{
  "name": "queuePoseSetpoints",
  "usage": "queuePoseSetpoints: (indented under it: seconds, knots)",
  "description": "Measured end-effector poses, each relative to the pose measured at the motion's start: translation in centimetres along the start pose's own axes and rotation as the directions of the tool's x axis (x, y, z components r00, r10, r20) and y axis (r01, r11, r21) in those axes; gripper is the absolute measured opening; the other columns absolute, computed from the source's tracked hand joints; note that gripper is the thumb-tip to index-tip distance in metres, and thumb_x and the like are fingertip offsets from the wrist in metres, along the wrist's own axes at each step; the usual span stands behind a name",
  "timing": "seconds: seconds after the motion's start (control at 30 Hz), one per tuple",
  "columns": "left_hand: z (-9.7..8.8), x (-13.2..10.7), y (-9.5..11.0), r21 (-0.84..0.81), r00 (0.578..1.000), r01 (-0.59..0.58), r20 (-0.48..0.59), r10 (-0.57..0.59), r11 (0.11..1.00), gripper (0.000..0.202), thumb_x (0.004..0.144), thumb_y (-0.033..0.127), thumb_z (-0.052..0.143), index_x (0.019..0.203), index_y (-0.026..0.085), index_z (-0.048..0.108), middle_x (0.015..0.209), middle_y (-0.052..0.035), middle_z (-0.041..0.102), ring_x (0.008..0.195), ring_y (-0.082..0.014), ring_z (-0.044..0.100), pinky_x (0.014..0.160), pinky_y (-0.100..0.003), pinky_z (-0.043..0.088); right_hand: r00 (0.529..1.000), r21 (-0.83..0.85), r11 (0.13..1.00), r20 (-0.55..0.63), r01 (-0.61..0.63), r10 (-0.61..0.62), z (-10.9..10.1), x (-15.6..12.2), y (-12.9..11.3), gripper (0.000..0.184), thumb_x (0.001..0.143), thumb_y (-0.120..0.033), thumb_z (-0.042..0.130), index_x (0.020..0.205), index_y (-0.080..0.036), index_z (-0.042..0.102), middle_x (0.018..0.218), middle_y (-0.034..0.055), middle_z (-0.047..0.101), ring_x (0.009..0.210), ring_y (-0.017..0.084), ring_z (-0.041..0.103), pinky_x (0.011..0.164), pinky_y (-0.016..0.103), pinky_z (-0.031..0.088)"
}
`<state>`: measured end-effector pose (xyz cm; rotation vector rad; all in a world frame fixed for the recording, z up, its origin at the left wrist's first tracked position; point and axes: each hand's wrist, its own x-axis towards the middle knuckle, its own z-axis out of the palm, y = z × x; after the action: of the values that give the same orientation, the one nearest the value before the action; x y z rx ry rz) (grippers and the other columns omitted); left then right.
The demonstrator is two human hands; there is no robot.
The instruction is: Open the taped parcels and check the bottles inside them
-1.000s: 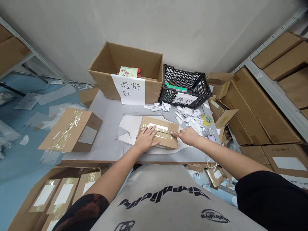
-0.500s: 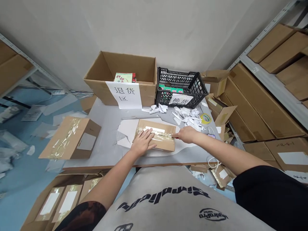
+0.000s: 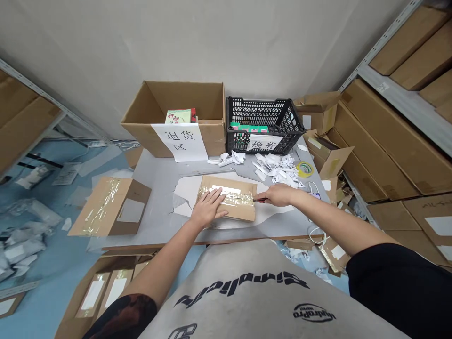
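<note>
Right hand (image 3: 278,195) is wrapped around a red tool (image 3: 261,200), held at the right end of a taped box (image 3: 240,214); the box, laid on the table (image 3: 158,197), is touched by the flat, spread left hand (image 3: 208,208).

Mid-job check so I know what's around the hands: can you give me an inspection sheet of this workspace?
Surface: grey rectangular table, with a pale torn-edged patch.
Work items: brown taped cardboard carton on that patch; small red tool, type unclear.
Clutter: crumpled white paper scraps; yellow ring-shaped tape roll.
Hands: left hand flat on the carton; right hand closed around the tool, at the carton's right end.
Cables: thin white cable by the table's front right corner.
Surroundings: large open brown cardboard box and black latticed plastic crate behind the carton.
</note>
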<state>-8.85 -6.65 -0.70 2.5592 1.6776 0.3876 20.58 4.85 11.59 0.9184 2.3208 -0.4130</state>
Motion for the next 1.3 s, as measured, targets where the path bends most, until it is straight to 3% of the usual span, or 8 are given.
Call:
queuePoseSetpoints:
  seconds: [0.23,0.37,0.5,0.67,0.93,1.1,1.2,1.3]
  knots:
    - [-0.5,-0.1,-0.2,0.016,0.997,-0.003,0.071,0.002,1.000,0.070,0.091,0.066,0.044,0.146,0.024,0.040,0.156,-0.0086,0.033,0.143,-0.0287,0.033,0.118,-0.046,0.025,0.999,0.226,0.974,-0.042,0.035,-0.026,2.8,-2.4,3.0,0.041,0.093,-0.041,0.049,0.133,-0.043,0.057,0.098,0.0065,0.072,0.077,0.022,0.065,0.069,0.030,0.041]
    - [-1.5,0.7,0.9,0.007,0.995,0.064,0.077,-0.065,0.998,0.080,0.083,0.074,0.048,0.142,0.019,0.044,0.153,-0.0145,0.038,0.141,-0.0351,0.032,0.115,-0.052,0.026,0.994,0.601,0.797,-0.106,0.056,0.010,4.9,-3.0,3.9,0.048,0.097,-0.041,0.043,0.145,-0.037,0.043,0.076,0.0004,0.068,0.053,0.012,0.058,0.064,0.026,0.043]
    - [-2.3,3.1,3.8,-0.015,0.998,0.021,0.056,-0.020,1.000,0.085,0.077,0.077,0.055,0.135,0.015,0.049,0.147,-0.0200,0.040,0.138,-0.0383,0.032,0.114,-0.054,0.026,0.983,0.692,0.716,-0.177,0.087,0.051,6.1,-1.6,2.9,0.049,0.098,-0.040,0.044,0.146,-0.033,0.042,0.054,-0.0052,0.055,0.049,0.012,0.055,0.059,0.024,0.042]
    - [-1.2,5.9,7.0,-0.018,0.987,-0.095,0.132,0.096,0.995,0.086,0.065,0.057,0.078,0.134,0.019,0.045,0.150,-0.0170,0.036,0.137,-0.0390,0.033,0.113,-0.053,0.027,0.984,0.725,0.682,-0.170,0.097,0.042,6.7,-0.6,2.4,0.049,0.098,-0.034,0.046,0.146,-0.030,0.043,0.058,-0.0044,0.056,0.048,0.011,0.055,0.057,0.022,0.043]
    - [-1.1,6.8,7.7,-0.041,0.987,-0.066,0.147,0.071,0.997,0.083,0.052,0.040,0.089,0.122,0.019,0.050,0.143,-0.0160,0.041,0.134,-0.0385,0.034,0.112,-0.052,0.028,0.995,0.752,0.655,-0.102,0.075,0.004,6.2,-0.2,2.5,0.051,0.098,-0.035,0.046,0.148,-0.036,0.039,0.088,0.0001,0.068,0.049,0.008,0.057,0.062,0.024,0.048]
    - [-1.8,7.6,8.1,-0.039,0.985,-0.056,0.161,0.061,0.998,0.088,0.043,0.038,0.091,0.120,0.021,0.051,0.136,-0.0149,0.044,0.134,-0.0396,0.032,0.113,-0.055,0.023,0.996,0.644,0.764,-0.087,0.035,0.028,5.8,0.2,2.6,0.048,0.098,-0.039,0.044,0.146,-0.039,0.042,0.087,-0.0006,0.070,0.055,0.010,0.058,0.067,0.025,0.047]
    - [-1.9,7.9,8.3,-0.025,0.981,-0.040,0.188,0.044,0.999,0.089,0.041,0.036,0.092,0.118,0.020,0.051,0.133,-0.0156,0.045,0.134,-0.0403,0.034,0.114,-0.056,0.021,0.983,0.409,0.912,-0.166,0.001,0.073,5.4,0.3,2.3,0.045,0.097,-0.042,0.042,0.142,-0.042,0.046,0.097,0.0029,0.071,0.077,0.018,0.064,0.073,0.028,0.046]
    - [-1.9,8.0,8.4,-0.017,0.979,-0.030,0.200,0.033,0.999,0.089,0.039,0.034,0.092,0.117,0.019,0.051,0.133,-0.0159,0.045,0.134,-0.0410,0.034,0.114,-0.057,0.021,0.969,0.223,0.975,-0.239,-0.006,0.061,5.1,0.4,2.0,0.045,0.098,-0.041,0.039,0.141,-0.044,0.047,0.109,0.0060,0.071,0.091,0.023,0.064,0.076,0.031,0.044]
